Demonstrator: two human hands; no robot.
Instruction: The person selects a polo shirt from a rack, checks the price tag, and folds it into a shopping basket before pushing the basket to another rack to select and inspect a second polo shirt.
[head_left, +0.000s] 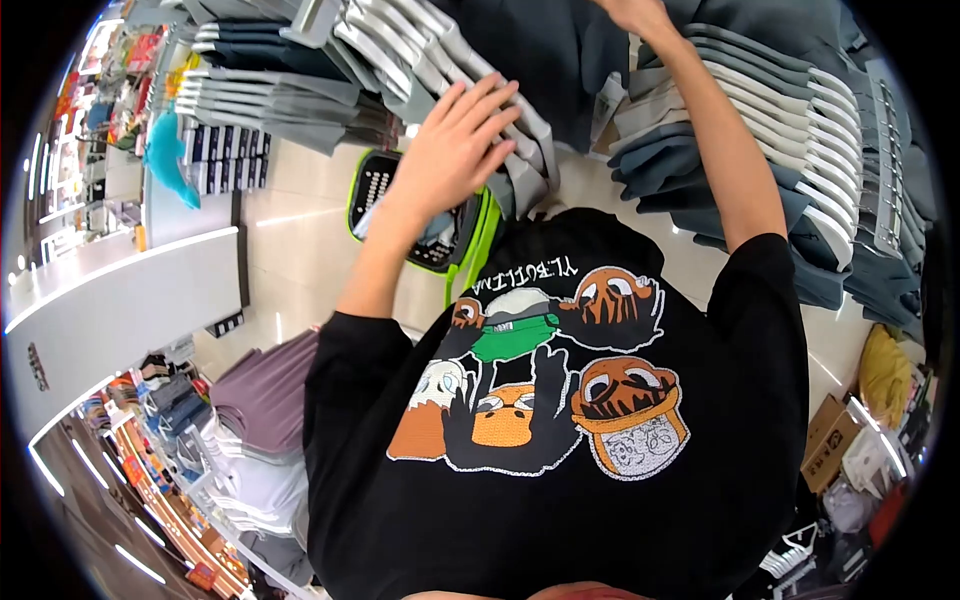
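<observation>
My left hand [455, 150] lies with its fingers stretched out over a row of light grey garments on hangers [430, 45]. A dark grey-blue garment [565, 65] hangs just beyond it, between my two hands. My right hand [632, 12] reaches up to the top edge of the view, near this dark garment. Its fingers are cut off by the frame, so I cannot make out what they touch. Below my left forearm, a black shopping basket with a green rim [480, 245] stands on the floor, with some items inside it.
To the right hang dark and cream garments on white hangers [835, 150]. Dark and grey clothes [270, 100] hang at the upper left. A white counter [130, 300] and mauve shirts [265, 385] are at the left. A cardboard box [828, 440] sits at the lower right.
</observation>
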